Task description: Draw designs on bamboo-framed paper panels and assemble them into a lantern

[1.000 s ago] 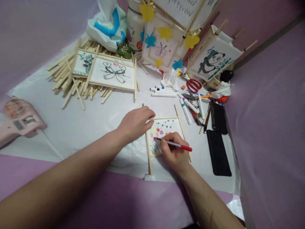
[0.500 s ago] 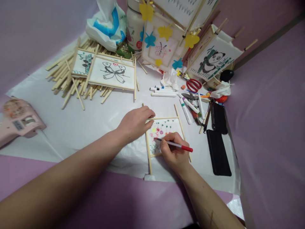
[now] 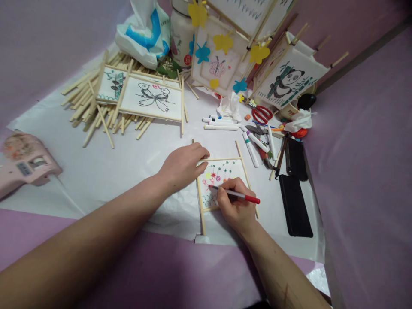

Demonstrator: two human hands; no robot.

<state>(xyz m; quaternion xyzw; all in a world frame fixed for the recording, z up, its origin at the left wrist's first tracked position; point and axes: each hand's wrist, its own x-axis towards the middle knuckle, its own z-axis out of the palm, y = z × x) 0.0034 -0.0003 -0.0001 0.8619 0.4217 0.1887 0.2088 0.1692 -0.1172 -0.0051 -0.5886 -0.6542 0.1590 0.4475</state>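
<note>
A small panel of white paper in a wooden stick frame lies on the table before me. Coloured flowers, green dots and green grass marks are drawn on it. My left hand grips the frame's top left corner, thumb and fingers closed about it. In my right hand is a red felt-tip pen, held in a writing grip. Its tip touches the paper at the left of the drawing, beside pink marks. That hand rests over the panel's lower right part and hides it.
Several markers, red-handled scissors and pliers lie beyond the panel. Two black phones are at right. A pink glue gun lies at left. Behind are wooden sticks, framed drawings and a decorated lantern.
The red pen's tip has shifted very slightly on the paper. My left hand and the frame have stayed in place.
</note>
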